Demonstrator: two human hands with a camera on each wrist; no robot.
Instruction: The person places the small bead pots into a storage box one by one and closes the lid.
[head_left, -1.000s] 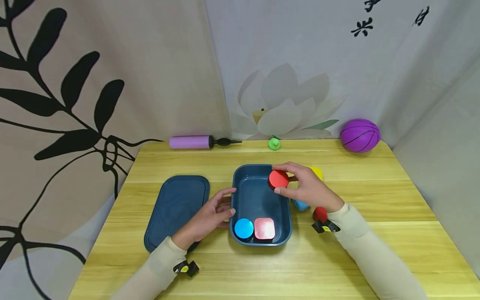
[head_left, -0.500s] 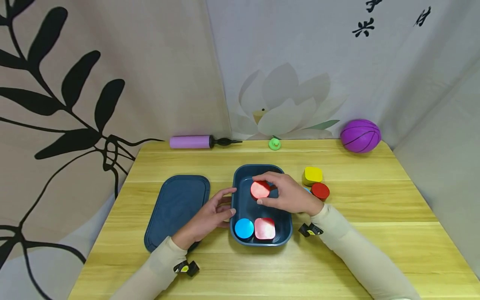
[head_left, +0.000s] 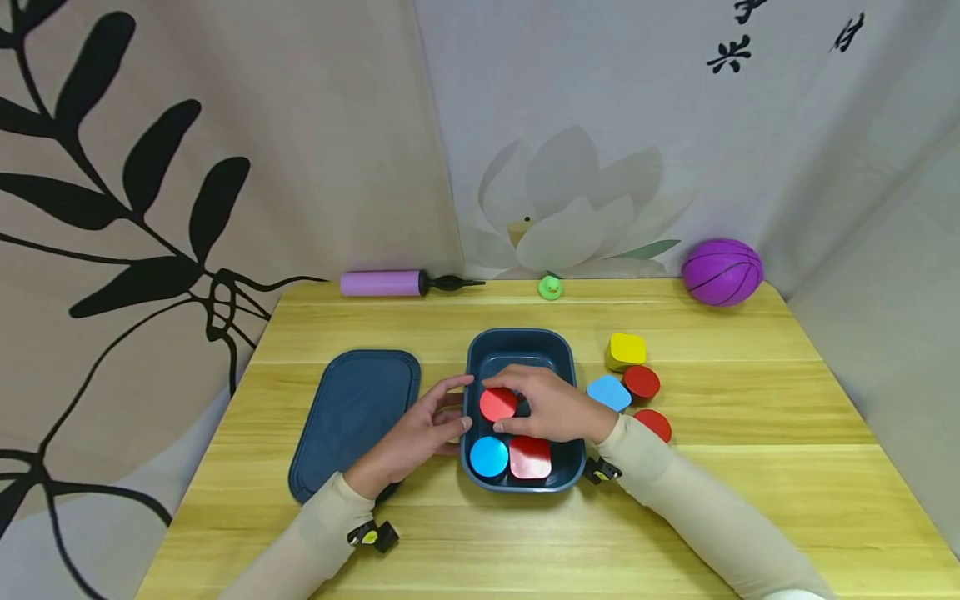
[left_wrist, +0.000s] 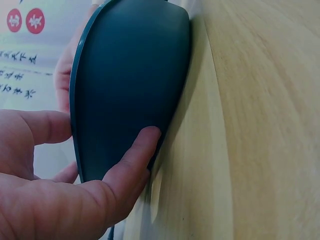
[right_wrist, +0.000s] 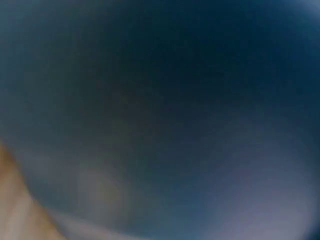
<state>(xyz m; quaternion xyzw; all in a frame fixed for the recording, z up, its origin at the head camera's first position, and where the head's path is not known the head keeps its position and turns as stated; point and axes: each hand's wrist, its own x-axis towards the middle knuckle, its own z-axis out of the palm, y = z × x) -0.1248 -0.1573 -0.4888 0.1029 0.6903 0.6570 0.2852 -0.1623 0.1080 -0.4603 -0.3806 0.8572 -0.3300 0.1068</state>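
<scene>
In the head view, a dark blue rectangular box [head_left: 567,358] stands on the table. My right hand [head_left: 551,404] reaches inside it and pinches a red round block [head_left: 498,403] between thumb and fingers, near the box's left wall. Just in front of that block, a blue round block [head_left: 489,457] and a pinkish-red square block [head_left: 530,458] lie in the box. My left hand [head_left: 420,429] touches the outside of the left wall with its fingertips. In the left wrist view, its fingers [left_wrist: 142,142] rest against the box's outer side [left_wrist: 130,75]. A dark, blurred surface fills most of the right wrist view.
To the left lies a dark blue lid [head_left: 356,408]. Right of the box are a yellow block [head_left: 626,350], a light blue block [head_left: 609,392] and two red round blocks [head_left: 642,382]. A purple pump [head_left: 382,283], green duck [head_left: 550,287] and purple ball [head_left: 722,272] line the back edge.
My right hand has carried the red round block leftward and toward the front inside the box, uncovering the blocks on the right. The left hand has stayed at the box's left wall.
</scene>
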